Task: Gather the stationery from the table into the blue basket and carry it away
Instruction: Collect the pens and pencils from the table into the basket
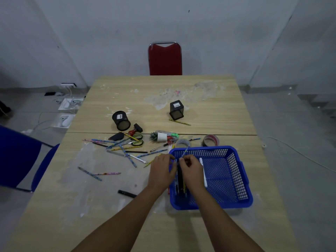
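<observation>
Both hands meet over the left end of the blue plastic mesh basket (227, 171) on the wooden worktop (209, 110) — right hand (191, 169) pinches a thin blue patterned pencil (185, 151), left hand (161, 170) curled, its grip unclear. Pens lie inside the basket; loose pencils (125, 148) scattered left.

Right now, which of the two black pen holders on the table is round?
The left pen holder, beside the scissors, is round. The other pen holder, farther right, is square.
</observation>
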